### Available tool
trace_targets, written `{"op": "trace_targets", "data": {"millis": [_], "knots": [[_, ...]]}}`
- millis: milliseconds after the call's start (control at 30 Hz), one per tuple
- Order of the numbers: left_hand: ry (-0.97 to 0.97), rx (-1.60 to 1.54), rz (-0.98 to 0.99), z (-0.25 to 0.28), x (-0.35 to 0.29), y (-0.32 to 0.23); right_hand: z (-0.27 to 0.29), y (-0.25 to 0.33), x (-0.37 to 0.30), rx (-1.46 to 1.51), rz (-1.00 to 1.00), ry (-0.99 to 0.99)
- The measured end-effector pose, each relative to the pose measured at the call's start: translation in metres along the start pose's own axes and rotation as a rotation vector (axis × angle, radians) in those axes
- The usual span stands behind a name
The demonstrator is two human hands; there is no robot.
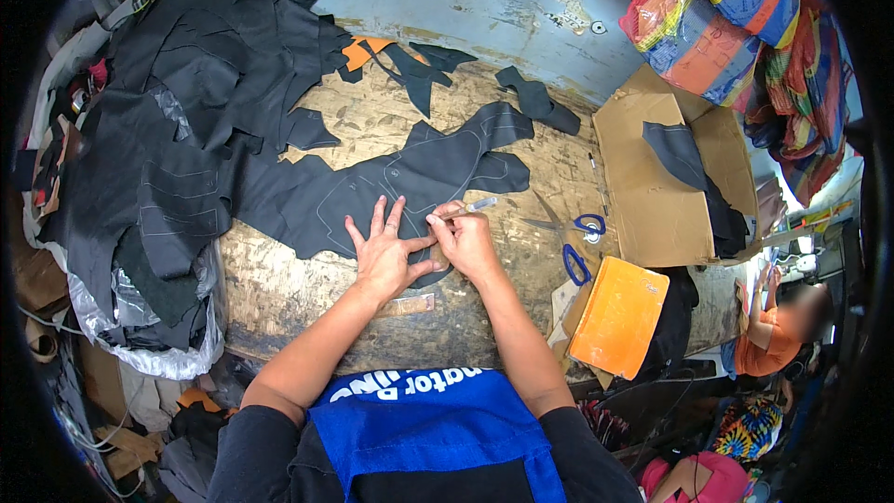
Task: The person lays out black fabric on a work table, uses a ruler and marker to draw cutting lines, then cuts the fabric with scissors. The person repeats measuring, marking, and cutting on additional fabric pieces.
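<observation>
A large black leather sheet (358,188) with pale drawn outlines lies over the worn wooden table. On its near edge my left hand (386,259) presses down flat, fingers spread. Just right of it, my right hand (468,244) grips a slim, pale pen (480,204). The pen's tip is hidden by the fingers, close to the left fingertips. Something between the hands, under the left thumb, is too covered to make out. A short clear ruler-like strip (407,305) lies below my left hand. Scissors (575,264) with blue handles rest open to the right.
More black leather (209,56) is heaped at the left, hanging over the edge. A cardboard box (643,214) holding black pieces stands at the right, with an orange folder-like pad (619,317) nearer me. Leather scraps lie at the back. A person in orange (768,335) sits far right.
</observation>
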State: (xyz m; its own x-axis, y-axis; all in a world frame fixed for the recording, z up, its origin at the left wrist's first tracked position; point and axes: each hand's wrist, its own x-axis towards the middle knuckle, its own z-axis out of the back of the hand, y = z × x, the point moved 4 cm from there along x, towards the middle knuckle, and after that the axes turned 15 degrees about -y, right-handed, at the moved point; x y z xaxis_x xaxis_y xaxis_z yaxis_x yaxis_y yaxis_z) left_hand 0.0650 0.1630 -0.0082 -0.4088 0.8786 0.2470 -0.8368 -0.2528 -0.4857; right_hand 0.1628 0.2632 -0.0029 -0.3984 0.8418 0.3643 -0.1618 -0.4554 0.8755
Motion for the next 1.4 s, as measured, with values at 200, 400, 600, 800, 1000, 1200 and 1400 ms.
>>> {"op": "trace_targets", "data": {"millis": [200, 400, 600, 800, 1000, 1200, 1400], "knots": [[0.009, 0.003, 0.025, 0.002, 0.001, -0.001, -0.003, -0.003, 0.0, 0.038, -0.054, -0.013], [0.0, -0.002, 0.012, 0.003, 0.001, -0.001, 0.002, -0.007, -0.006, 0.13, -0.177, -0.019], [-0.041, 0.053, -0.073, 0.001, -0.003, -0.001, 0.005, 0.001, -0.006, -0.036, 0.101, 0.034], [-0.043, 0.04, -0.066, 0.0, -0.003, 0.0, 0.004, 0.001, -0.005, -0.047, 0.054, 0.009], [-0.033, 0.012, -0.029, 0.002, -0.002, 0.0, 0.003, 0.001, -0.005, -0.021, 0.058, -0.043], [-0.013, 0.0, 0.015, 0.004, 0.0, -0.002, -0.003, -0.01, -0.006, 0.041, -0.074, -0.06], [0.004, -0.003, 0.081, 0.003, 0.003, -0.003, 0.007, -0.004, -0.008, -0.116, 0.031, -0.109]]}}
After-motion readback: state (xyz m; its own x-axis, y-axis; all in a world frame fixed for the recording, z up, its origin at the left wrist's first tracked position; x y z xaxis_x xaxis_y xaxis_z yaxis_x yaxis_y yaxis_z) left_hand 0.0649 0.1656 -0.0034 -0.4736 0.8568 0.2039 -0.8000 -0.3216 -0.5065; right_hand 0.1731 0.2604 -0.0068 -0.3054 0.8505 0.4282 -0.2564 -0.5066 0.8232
